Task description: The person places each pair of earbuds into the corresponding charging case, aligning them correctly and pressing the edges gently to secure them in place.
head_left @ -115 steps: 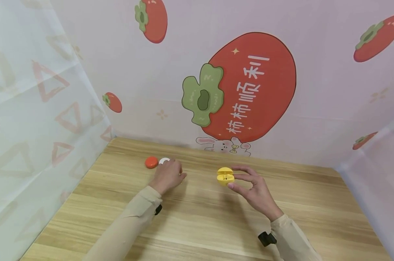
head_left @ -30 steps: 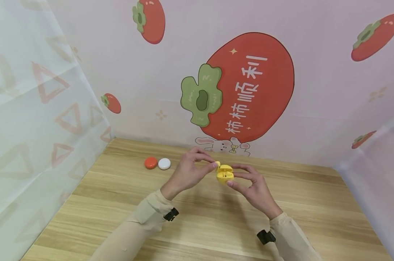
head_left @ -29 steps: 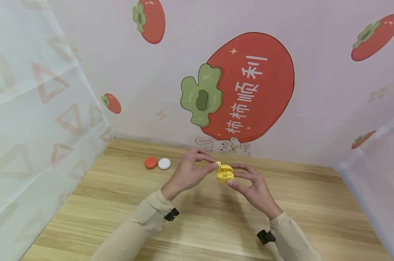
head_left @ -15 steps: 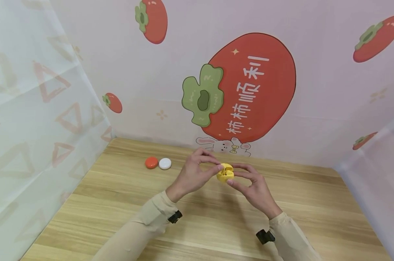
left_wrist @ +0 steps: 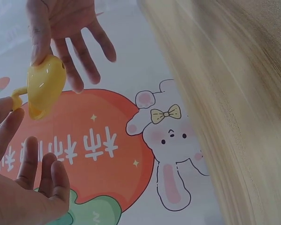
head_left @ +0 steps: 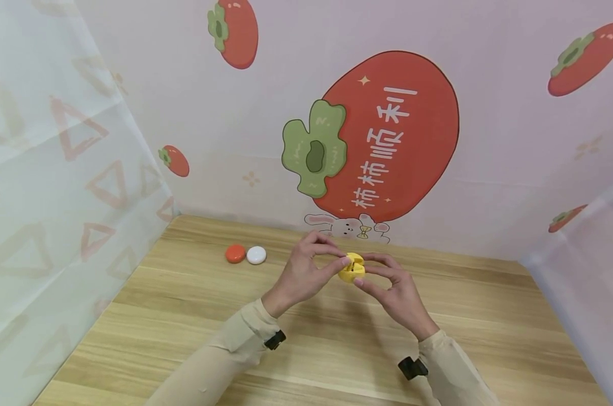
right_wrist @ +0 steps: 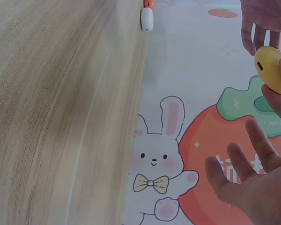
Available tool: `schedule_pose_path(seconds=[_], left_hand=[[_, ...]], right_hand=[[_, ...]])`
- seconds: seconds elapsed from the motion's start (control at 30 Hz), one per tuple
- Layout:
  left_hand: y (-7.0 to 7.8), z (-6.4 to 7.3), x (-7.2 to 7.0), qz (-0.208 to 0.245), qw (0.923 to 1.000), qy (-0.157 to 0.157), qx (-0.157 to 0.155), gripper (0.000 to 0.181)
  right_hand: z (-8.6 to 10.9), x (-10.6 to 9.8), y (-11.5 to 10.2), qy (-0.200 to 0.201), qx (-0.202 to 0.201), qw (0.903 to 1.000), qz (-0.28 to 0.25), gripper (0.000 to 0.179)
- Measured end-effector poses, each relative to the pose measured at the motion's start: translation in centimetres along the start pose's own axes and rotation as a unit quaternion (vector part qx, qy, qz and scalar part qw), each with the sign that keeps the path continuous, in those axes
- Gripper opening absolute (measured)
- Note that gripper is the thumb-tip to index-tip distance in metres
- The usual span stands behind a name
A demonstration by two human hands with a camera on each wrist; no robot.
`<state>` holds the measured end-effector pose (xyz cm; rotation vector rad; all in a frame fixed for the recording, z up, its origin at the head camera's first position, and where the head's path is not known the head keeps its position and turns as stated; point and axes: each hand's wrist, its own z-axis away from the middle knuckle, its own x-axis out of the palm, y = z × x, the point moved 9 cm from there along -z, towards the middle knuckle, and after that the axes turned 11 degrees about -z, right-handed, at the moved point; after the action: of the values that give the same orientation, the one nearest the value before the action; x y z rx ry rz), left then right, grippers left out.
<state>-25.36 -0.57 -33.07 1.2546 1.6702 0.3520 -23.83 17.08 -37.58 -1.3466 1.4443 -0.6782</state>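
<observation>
My right hand holds a yellow earbud case above the table, thumb in front and fingers behind. The case's lid stands raised. My left hand pinches a yellow earbud between thumb and finger. In the left wrist view the earbud's stem reaches to the case's opening; how deep it sits is hidden. The right wrist view shows the outside of the case with a small dark port.
A red round case and a white round case lie side by side at the back left of the wooden table. A printed cloth wall stands right behind, with another on each side.
My left hand has moved from beside the white case to the yellow case. Over the last second its earbud has gone rightwards to the opening. The right hand has stayed nearly still.
</observation>
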Motion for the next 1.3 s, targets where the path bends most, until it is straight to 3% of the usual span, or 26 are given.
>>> schedule_pose_path(seconds=[0.7, 1.3], left_hand=[[0.21, 0.38, -0.04, -0.040, 0.9992, -0.002, 0.004, 0.012], [-0.22, 0.67, 0.15, -0.074, 0.9967, -0.032, -0.012, 0.013]], right_hand=[[0.01, -0.23, 0.12, 0.006, -0.002, 0.9999, -0.008, 0.024], [-0.04, -0.21, 0.11, 0.008, -0.008, 0.9999, -0.011, 0.025]])
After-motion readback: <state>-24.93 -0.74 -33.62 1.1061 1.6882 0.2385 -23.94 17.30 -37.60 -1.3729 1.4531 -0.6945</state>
